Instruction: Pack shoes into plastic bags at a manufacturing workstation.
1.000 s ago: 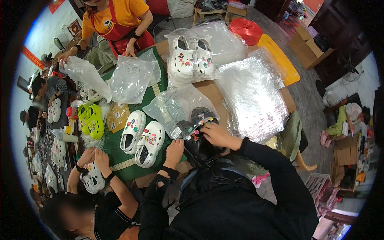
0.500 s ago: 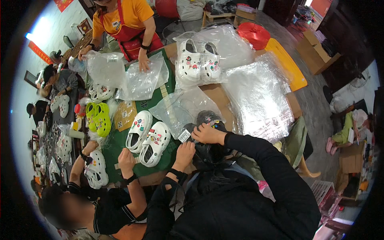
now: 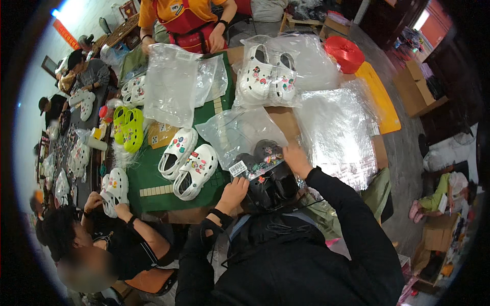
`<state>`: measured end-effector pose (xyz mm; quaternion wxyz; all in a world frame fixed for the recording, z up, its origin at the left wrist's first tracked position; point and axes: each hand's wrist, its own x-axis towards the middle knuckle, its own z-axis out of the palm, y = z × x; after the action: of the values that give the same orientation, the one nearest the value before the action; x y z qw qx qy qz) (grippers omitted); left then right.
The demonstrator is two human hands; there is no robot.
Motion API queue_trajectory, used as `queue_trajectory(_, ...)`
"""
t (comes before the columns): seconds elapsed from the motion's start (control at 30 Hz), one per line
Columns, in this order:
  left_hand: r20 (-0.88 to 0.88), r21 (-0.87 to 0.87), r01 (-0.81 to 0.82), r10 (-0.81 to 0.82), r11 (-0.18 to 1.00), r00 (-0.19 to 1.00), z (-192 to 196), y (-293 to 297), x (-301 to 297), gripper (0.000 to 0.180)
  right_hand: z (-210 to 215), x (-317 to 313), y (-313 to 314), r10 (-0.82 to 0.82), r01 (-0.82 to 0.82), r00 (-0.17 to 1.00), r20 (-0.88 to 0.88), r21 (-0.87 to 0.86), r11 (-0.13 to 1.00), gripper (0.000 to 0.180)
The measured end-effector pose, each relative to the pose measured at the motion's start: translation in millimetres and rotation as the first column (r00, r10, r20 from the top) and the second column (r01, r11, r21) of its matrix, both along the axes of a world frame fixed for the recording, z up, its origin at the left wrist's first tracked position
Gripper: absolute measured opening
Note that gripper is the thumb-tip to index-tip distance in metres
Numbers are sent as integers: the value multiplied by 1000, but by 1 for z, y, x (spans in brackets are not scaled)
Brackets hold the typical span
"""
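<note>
A pair of black clogs (image 3: 273, 186) with colourful charms lies at the near table edge, directly in front of me. Their far ends sit inside a clear plastic bag (image 3: 242, 133), while the near ends stick out of its mouth. My left hand (image 3: 234, 194) is closed on the bag's edge, close to a white barcode label (image 3: 238, 169). At the other side of the mouth, my right hand (image 3: 297, 161) pinches the bag's edge beside the clogs. To the left, a pair of white clogs (image 3: 196, 172) with charms rests on the green mat (image 3: 153, 200).
Bagged white clogs (image 3: 268, 76) stand at the back, beside a stack of clear bags (image 3: 334, 135). Lime clogs (image 3: 128, 128) lie farther left. A co-worker at left handles a white clog (image 3: 115, 191); another across the table (image 3: 191, 25) has a clear bag (image 3: 171, 84).
My right hand has moved right, away from my left, and the bag's mouth is spread wider. More of the black clogs shows. The left co-worker's hands have come together on a white clog.
</note>
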<state>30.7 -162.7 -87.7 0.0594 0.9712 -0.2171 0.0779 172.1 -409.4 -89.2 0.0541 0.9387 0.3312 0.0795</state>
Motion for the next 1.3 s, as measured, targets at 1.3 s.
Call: queue_trajectory(1.3, -125, -145, -211, 194, 967, 973, -44, 22, -16, 24, -44, -29, -55, 81, -59, 946, -314, 81, 995, 13)
